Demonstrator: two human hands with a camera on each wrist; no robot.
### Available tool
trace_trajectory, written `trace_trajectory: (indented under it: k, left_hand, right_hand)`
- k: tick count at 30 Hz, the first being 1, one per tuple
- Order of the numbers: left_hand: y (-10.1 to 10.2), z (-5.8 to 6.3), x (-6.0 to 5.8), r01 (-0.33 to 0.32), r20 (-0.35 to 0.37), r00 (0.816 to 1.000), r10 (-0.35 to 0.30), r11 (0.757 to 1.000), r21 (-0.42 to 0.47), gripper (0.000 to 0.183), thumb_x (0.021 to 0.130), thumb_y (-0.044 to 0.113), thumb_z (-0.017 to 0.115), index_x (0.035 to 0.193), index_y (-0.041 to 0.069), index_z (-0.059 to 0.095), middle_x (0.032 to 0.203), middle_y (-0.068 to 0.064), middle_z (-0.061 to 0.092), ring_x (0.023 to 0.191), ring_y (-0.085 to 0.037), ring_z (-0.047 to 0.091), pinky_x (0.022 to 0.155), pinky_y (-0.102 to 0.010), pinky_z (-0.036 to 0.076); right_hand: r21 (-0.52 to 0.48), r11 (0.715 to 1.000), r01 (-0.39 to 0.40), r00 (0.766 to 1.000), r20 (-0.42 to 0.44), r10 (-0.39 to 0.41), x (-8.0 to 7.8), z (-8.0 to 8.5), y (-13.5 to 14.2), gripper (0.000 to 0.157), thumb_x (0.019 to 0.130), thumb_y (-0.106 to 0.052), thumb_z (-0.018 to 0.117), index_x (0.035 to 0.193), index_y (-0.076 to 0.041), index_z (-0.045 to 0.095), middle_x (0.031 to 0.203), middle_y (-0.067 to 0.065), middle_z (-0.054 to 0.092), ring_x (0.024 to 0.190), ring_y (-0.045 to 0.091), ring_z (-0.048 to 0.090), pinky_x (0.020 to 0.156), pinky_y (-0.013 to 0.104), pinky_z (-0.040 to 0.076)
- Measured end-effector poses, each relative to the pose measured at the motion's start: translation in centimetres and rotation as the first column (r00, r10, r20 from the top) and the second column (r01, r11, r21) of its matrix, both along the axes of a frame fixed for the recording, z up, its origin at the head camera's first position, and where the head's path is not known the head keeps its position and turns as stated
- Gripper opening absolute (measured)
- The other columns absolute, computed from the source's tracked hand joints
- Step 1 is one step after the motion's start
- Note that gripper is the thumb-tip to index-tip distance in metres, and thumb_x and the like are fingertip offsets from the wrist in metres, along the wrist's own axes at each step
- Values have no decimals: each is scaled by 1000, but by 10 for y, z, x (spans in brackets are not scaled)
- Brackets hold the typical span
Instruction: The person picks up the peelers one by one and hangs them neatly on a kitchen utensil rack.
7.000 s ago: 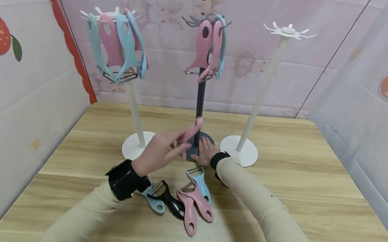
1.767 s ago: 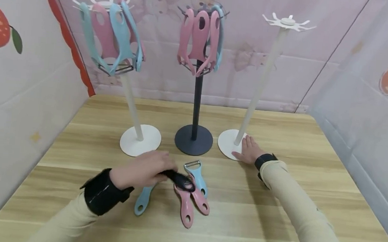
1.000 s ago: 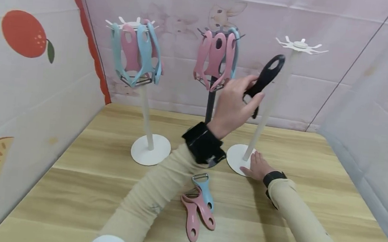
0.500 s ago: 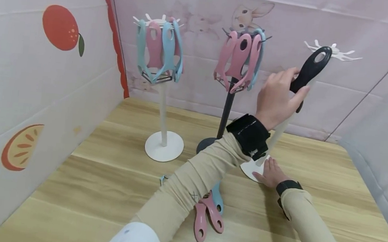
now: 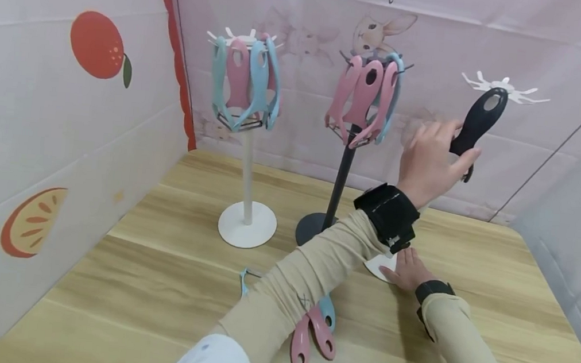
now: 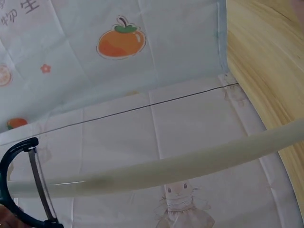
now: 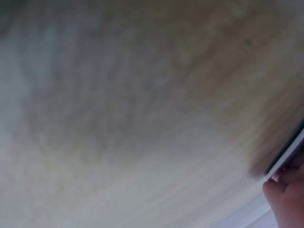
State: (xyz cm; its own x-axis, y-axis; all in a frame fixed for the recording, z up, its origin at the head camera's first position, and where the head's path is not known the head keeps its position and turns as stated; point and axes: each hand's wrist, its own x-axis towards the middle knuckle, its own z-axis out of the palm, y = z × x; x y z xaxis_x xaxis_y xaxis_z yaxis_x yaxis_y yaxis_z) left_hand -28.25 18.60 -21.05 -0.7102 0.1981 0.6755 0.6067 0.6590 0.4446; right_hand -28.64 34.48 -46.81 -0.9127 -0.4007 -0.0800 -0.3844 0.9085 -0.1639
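Observation:
My left hand [image 5: 429, 162] pinches a black peeler [image 5: 479, 123] near its head. The handle points up, and its holed end overlaps the hooks [image 5: 523, 97] of the right white stand. In the left wrist view the peeler's metal blade [image 6: 40, 183] shows in front of the stand's pole [image 6: 190, 167]. Low on the table, my right hand [image 5: 409, 270] rests with straight fingers on that stand's round white base [image 5: 380, 265]. The right wrist view is mostly blurred, with the thumb [image 7: 275, 192] at the base's edge.
Several blue and pink peelers hang on the left white stand [image 5: 247, 172]. Pink and blue ones hang on the dark middle stand [image 5: 339, 180]. Two pink peelers [image 5: 300, 349] and a blue peeler [image 5: 329, 309] lie together; another blue peeler [image 5: 243, 284] is partly behind my left sleeve.
A third pink peeler has joined the dark stand. My left hand has lifted the black peeler from the table to the right stand's top. My right hand has shifted from the dark base to the white one.

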Motion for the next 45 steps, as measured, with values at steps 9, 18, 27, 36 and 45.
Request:
trace_trajectory:
  k: [9, 18, 27, 36, 45]
  left_hand:
    - [-23, -30, 16, 64, 27, 998, -62, 997, -54, 56, 87, 38, 58, 134, 9, 43, 125, -3, 53, 114, -13, 47, 95, -16, 32]
    - [-88, -83, 54, 425, -7, 899, -438, 874, -234, 43, 86, 20, 60, 124, 2, 51, 116, -9, 55, 105, -17, 51, 89, -20, 39]
    - [-159, -126, 78, 495, 99, 854, -512, 738, -458, 42, 89, 24, 58, 125, 5, 52, 121, -8, 53, 111, -18, 48, 95, -26, 36]
    - [-221, -165, 82, 478, 242, 870, -430, 612, -630, 24, 78, 3, 61, 100, 9, 65, 103, -4, 58, 96, -17, 52, 86, -28, 42]
    - [-267, -194, 88, 491, 391, 870, -300, 461, -739, 33, 77, -3, 64, 94, 24, 71, 113, -1, 55, 103, -17, 49, 81, -33, 44]
  right_hand:
    - [-6, 1000, 15, 999, -29, -15, 1, -8, 0, 119, 78, -78, 5, 119, 33, 25, 126, 51, 19, 122, 59, 17, 102, 57, 17]
    - [40, 999, 24, 999, 25, -25, -1, -6, 0, 109, 86, -70, 14, 123, 32, 19, 129, 50, 15, 124, 58, 14, 102, 57, 16]
    - [25, 997, 66, 997, 27, -67, 8, 13, -8, 98, 90, -61, 31, 121, 31, 24, 128, 51, 17, 122, 59, 17, 101, 57, 21]
    - [11, 995, 96, 993, 63, -97, 12, 20, -11, 87, 92, -48, 43, 123, 31, 23, 130, 50, 15, 123, 58, 15, 101, 57, 19]
    - [11, 996, 83, 993, 84, -84, 11, 18, -11, 91, 92, -52, 39, 123, 31, 21, 130, 50, 14, 123, 58, 12, 102, 57, 17]
